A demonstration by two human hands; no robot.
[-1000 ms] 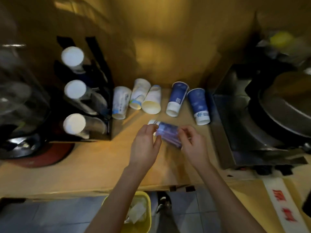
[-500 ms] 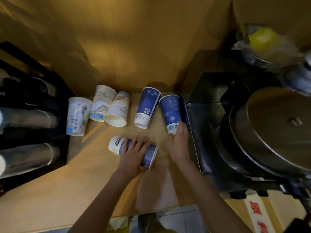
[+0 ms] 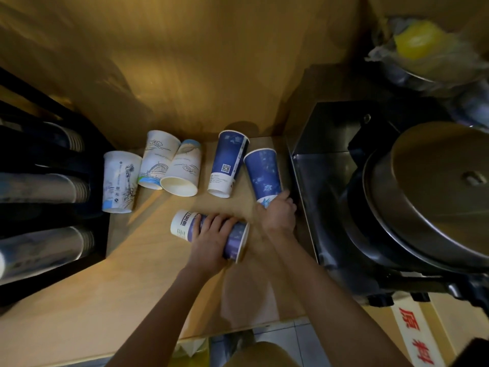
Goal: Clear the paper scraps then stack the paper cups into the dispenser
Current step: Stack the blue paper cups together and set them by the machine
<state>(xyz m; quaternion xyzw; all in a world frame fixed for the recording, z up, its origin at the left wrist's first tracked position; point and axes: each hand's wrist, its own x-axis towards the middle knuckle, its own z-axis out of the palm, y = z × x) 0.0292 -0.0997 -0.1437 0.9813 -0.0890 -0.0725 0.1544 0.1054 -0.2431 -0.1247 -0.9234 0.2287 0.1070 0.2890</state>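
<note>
On the counter (image 3: pixel 79 300), the left hand (image 3: pixel 211 239) grips a blue cup (image 3: pixel 232 241) lying on its side, while the right hand (image 3: pixel 280 215) closes around the base of another blue cup (image 3: pixel 264 173) beside the steel machine (image 3: pixel 344 181), with the dispenser (image 3: pixel 47 197) at far left.

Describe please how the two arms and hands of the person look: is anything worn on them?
Both forearms are bare as far as the picture shows; no sleeve reaches into view. The left hand and the right hand have no gloves. I see no watch, bracelet or ring on either wrist or on the fingers, though the light is dim and the picture slightly blurred, so a thin ring could be missed.
</note>
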